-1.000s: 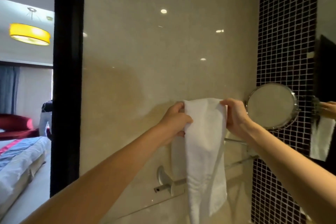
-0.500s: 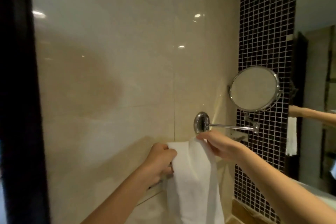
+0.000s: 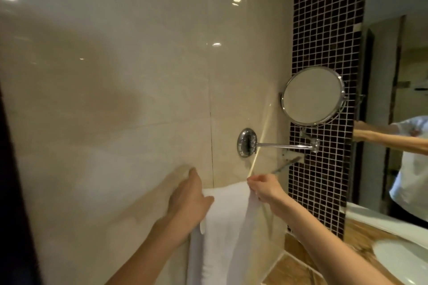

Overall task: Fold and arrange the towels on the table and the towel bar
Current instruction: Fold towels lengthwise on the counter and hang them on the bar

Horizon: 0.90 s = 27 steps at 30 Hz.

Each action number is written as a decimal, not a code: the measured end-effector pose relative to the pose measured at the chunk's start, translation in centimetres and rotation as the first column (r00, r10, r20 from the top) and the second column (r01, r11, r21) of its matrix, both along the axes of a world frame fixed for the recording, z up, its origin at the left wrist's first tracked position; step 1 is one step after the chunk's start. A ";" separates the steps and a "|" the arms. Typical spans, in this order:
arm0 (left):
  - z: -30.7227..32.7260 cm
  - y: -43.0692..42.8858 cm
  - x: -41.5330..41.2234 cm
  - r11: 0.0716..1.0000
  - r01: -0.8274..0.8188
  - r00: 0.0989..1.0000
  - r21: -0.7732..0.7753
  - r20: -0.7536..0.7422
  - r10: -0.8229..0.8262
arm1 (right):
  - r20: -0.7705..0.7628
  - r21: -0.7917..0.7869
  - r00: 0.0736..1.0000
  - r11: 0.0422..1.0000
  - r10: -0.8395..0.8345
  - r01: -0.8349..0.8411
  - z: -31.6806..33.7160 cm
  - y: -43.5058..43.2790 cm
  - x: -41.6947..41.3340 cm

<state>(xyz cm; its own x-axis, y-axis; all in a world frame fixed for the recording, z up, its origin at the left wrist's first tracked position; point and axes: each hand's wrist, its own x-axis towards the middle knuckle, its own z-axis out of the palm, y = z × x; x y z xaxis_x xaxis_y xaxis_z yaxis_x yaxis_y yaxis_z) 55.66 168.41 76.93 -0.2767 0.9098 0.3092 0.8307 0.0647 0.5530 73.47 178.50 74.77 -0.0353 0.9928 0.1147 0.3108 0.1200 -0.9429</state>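
Since the towel (image 3: 227, 215) is soft, light cloth folded into a long narrow strip, we judge that it will sag and slip wherever it is unsupported. The best hold is at the top fold, one hand at each edge, keeping the layers together.

It hangs against the beige wall (image 3: 115, 99), low in view, its top between our hands and its tail running off the bottom of the frame. Our right hand (image 3: 264, 190) pinches the upper right edge between thumb and fingertips. Our left hand (image 3: 190, 196) lies flat at the upper left edge, fingers straight and pointing up the wall, thumb resting on the cloth; blur smears its outline.

We cannot see the towel bar behind cloth and hands, so we cannot tell whether the towel sits over it. Up to the right a chrome arm (image 3: 278, 145) carries a round mirror (image 3: 312, 96), and a basin (image 3: 405, 259) is cut off at the lower right.
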 end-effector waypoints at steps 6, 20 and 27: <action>-0.7 -1.1 0.4 0.999 0.026 0.985 0.039 -0.172 -0.019 | 0.238 0.239 0.970 0.971 -0.049 -0.009 -1.0 0.2 -0.3; -3.1 0.5 2.2 1.000 0.016 0.797 -0.026 -0.603 -0.028 | 0.689 0.465 0.723 0.797 -0.052 -0.386 -3.2 -0.6 -1.3; -2.9 0.6 2.6 0.998 0.000 0.813 -0.060 -0.581 -0.035 | 0.665 0.478 0.744 0.803 -0.066 -0.355 -3.7 0.4 -1.3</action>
